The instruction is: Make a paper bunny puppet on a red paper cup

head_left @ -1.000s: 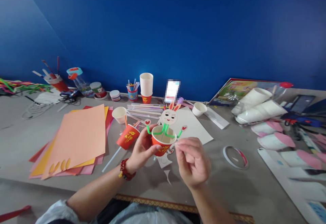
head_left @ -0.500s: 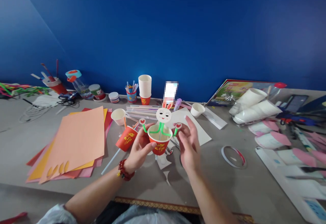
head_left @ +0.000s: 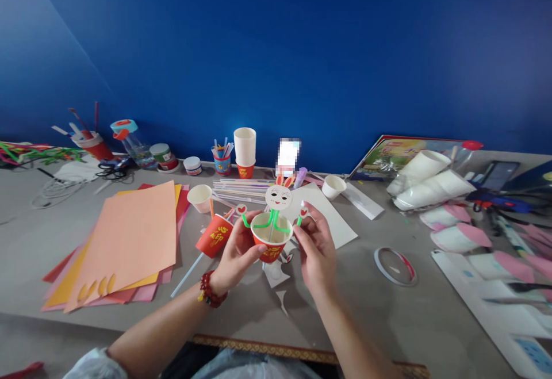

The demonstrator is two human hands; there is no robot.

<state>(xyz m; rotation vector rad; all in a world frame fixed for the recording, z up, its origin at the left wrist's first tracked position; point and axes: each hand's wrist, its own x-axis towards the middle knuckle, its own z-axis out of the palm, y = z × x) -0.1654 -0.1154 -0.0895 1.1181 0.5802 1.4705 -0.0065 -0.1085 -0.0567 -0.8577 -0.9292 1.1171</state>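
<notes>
My left hand [head_left: 239, 258] grips a red paper cup [head_left: 272, 252] from its left side, thumb on the front. A round white paper rabbit head [head_left: 278, 196] with long ears stands above the cup's far rim. Green pipe-cleaner arms bend out over the rim, each ending in a small white disc with a red heart. The fingers of my right hand [head_left: 317, 252] are closed about the right pipe-cleaner arm [head_left: 299, 221], just below its heart disc [head_left: 304, 212]. Another red paper cup [head_left: 214, 236], tipped over with a straw, lies left of my left hand.
Coloured paper sheets [head_left: 129, 235] are stacked at left. Straws [head_left: 239, 191], a tall cup stack [head_left: 245, 148] and a white cup [head_left: 334, 186] are behind. A tape roll [head_left: 395, 266] lies at right, near bagged cups [head_left: 431, 183]. Paper scraps [head_left: 276, 275] lie under the held cup.
My right hand has moved in from beside the cup, and its raised, spread fingers have closed at the right arm. My left hand keeps its hold on the cup.
</notes>
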